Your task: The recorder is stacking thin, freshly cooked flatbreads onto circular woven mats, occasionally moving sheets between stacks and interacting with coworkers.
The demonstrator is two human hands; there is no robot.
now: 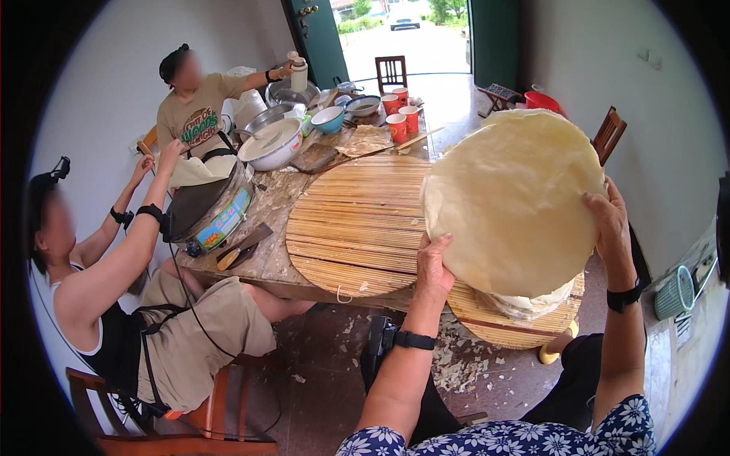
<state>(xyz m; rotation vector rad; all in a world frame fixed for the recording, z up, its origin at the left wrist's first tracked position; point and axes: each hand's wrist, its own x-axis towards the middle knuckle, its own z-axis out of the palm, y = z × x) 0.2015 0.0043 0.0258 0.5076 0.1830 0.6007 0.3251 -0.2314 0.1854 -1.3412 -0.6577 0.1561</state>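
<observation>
A large, thin, round flatbread sheet (513, 205) is held up in front of me, tilted. My left hand (436, 265) pinches its lower left edge with the thumb on top. My right hand (613, 222) grips the right edge. Below the sheet, a stack of similar pale flatbreads (527, 308) rests on a round slatted mat (485, 330), mostly hidden by the raised sheet. Left of my hands, a second round slatted mat (359, 222) lies on the wooden table with a few crumbs on it.
Across the table's left corner, a seated co-worker (108, 285) lifts a sheet at a round griddle (199, 208). Another person (197, 114) holds a bottle (298, 77). A batter bowl (271, 148), red paper cups (396, 128) and a scraper (245, 246) are on the table. Crumbs (462, 365) litter the floor.
</observation>
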